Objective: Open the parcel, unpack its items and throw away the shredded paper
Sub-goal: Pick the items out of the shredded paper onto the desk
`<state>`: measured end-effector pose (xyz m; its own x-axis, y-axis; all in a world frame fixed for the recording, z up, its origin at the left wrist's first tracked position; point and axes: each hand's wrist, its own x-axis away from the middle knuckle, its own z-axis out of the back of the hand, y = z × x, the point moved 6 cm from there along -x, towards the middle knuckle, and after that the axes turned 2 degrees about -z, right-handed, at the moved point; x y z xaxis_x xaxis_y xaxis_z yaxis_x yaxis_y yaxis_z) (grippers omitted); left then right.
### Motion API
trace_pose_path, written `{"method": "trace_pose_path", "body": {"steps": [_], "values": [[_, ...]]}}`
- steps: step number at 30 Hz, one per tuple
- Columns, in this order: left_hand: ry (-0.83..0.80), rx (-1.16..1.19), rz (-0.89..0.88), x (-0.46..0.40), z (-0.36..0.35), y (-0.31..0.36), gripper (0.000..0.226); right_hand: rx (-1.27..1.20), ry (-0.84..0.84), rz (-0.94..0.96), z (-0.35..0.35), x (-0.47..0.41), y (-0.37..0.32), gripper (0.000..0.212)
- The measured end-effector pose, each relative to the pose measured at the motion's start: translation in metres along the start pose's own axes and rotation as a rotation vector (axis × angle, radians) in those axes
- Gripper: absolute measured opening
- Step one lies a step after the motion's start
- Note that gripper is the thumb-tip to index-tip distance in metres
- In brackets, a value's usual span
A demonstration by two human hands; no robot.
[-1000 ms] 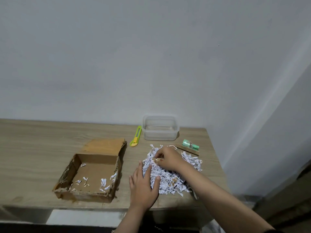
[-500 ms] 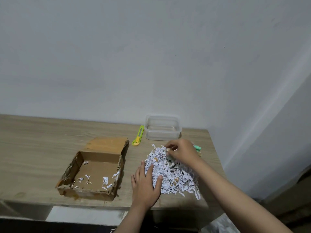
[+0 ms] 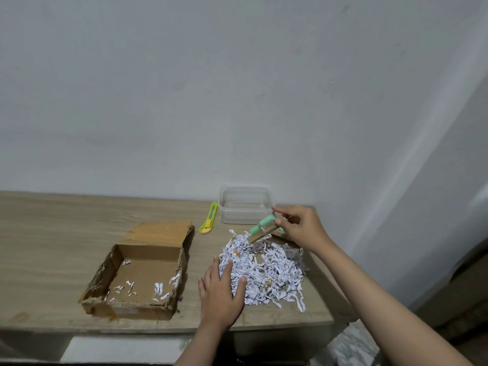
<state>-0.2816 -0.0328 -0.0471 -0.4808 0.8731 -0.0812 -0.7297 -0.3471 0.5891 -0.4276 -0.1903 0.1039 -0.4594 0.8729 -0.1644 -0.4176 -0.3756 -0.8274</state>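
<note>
The opened cardboard parcel [image 3: 142,268] lies flap back on the wooden table [image 3: 52,233], holding only a few white scraps. To its right spreads a pile of white shredded paper [image 3: 269,270]. My left hand [image 3: 220,294] lies flat on the pile's near left edge, fingers spread. At the pile's far side my right hand [image 3: 298,228] pinches a small green item on a brown card [image 3: 264,227], lifted and tilted above the shreds.
A clear plastic container [image 3: 245,204] stands at the back against the wall. A yellow-green box cutter [image 3: 208,217] lies left of it. The table's right edge is just beyond the pile. More shredded paper [image 3: 351,347] shows below the table at the right.
My right hand moved from the middle of the pile to its far right side and has picked up the green item on its card. The left hand stayed put.
</note>
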Motion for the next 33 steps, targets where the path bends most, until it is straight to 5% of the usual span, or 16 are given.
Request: {"method": "trace_pose_path", "body": {"steps": [6,15,24,33], "values": [[0.009,0.017,-0.005,0.0,0.001,0.0,0.071,-0.022,0.022,-0.127,0.01,0.009,0.027,0.021],[0.031,0.03,-0.018,0.0,0.001,0.0,0.063,-0.368,0.414,-0.312,0.044,0.015,0.067,0.017],[-0.007,-0.027,0.013,-0.003,-0.002,0.0,0.066,-0.303,0.546,-0.468,0.047,-0.003,0.133,0.018],[-0.016,-0.024,0.024,-0.004,-0.003,0.0,0.063,-0.104,0.472,-0.595,0.027,-0.003,0.18,0.023]]}}
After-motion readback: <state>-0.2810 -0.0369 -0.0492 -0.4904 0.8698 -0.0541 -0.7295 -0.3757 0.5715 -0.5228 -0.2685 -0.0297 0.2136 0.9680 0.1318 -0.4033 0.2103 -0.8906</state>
